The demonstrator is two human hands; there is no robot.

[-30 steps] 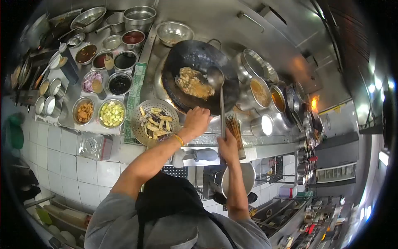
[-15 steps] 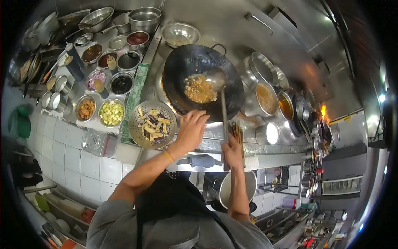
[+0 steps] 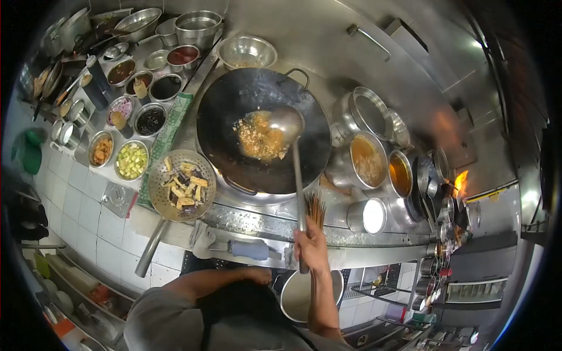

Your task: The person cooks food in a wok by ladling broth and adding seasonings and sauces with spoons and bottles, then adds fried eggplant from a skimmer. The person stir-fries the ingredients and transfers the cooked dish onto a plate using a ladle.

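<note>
My right hand (image 3: 311, 241) is wrapped round the handle of a long metal ladle (image 3: 298, 187), whose bowl rests in the dark wok (image 3: 225, 120). Beside the ladle bowl, a brown saucy mixture with small bits (image 3: 257, 137) lies in the wok. My left hand (image 3: 259, 274) is low, near the front of the black apron and below the counter edge; its fingers are hard to make out. Left of the wok sits a perforated strainer (image 3: 159, 181) holding fried strips (image 3: 188, 182), its handle pointing toward the lower left.
Metal bowls of sauces, onion (image 3: 122, 109) and green cubes (image 3: 132, 159) stand at the left. Pots of broth (image 3: 367, 161) and orange liquid (image 3: 400, 174) are right of the wok. A bamboo brush (image 3: 315, 209) lies by the ladle. A flame (image 3: 461, 184) burns farther right.
My left hand has left the wok's near rim and dropped toward my body. The ladle remains in my right hand. The view has shifted, showing the strainer's handle.
</note>
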